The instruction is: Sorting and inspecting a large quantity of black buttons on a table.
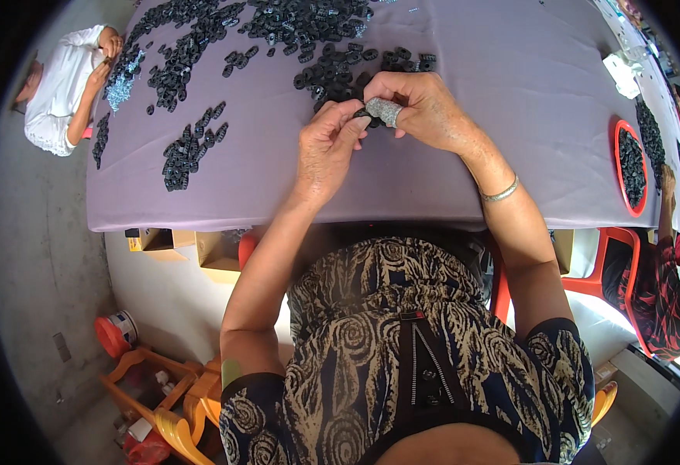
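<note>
Over the near middle of the table, my left hand (327,147) pinches a small black piece (369,118) between thumb and fingertips. My right hand (431,112) meets it from the other side, closed at the same piece, with a grey wrap (384,111) around one digit. Fingers cover most of the piece, so its exact kind is hidden. Just beyond my hands lies a heap of small black oval parts (332,74). To the left, a smaller group of the same parts (189,159) rests on the mauve tablecloth (266,182).
More black parts (173,66) spread toward the far left, beside small silvery-blue pieces (123,87). A person in white (65,97) works there. At right stands a red-rimmed basket (619,167) of black parts, near another person's arm (667,194). Open cartons (220,260) sit below the table edge.
</note>
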`<state>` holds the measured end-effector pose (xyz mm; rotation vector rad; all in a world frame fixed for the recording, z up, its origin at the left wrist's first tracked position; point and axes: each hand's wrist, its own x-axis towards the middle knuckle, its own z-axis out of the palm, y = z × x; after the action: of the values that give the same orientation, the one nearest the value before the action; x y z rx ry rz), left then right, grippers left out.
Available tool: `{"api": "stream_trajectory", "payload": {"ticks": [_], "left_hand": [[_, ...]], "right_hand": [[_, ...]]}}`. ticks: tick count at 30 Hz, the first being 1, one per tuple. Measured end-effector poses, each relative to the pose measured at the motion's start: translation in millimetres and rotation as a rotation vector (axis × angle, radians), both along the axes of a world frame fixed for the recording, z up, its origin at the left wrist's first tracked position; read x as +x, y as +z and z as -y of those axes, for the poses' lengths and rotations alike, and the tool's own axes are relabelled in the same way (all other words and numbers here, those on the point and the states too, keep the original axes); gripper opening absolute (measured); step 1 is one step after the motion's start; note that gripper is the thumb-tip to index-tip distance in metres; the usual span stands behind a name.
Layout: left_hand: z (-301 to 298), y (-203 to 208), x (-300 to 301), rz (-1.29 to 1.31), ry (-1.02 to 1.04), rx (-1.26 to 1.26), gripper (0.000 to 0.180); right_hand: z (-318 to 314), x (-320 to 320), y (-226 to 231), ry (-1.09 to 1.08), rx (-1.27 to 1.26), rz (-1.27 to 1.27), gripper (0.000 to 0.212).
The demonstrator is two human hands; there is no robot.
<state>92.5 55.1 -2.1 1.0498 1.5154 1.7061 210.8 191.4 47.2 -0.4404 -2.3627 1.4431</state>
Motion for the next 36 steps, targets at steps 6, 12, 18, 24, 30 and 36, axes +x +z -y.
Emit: {"api": "stream_trajectory", "payload": {"ticks": [6,12,18,24,30,36], "left_hand": [[2,-2,1,0.048,0.009,0.028,0.018],[6,0,3,0.051,0.039,-0.004,0.016],[7,7,5,0.033,0.044,-0.043,0.018],[5,5,0,0.072,0.011,-0.020,0.018],[1,-1,-2,0.040,-0.018,0.007,0.020],[3,2,-2,0.117,-0.027,0.057,0.017]], "right_hand": [[7,0,-2,0.000,0.123,-0.074,0.011],[14,0,1,-0.020,0.073,-0.034,0.013],[15,1,-1,-0.043,0.029,0.005,0.016],[13,-2,4,-0.006,0.027,0.002,0.010],[8,3,-3,0.009,0.003,-0.019,0.010],[9,4,5,-0.040,-0.230,0.002,0.014]]}}
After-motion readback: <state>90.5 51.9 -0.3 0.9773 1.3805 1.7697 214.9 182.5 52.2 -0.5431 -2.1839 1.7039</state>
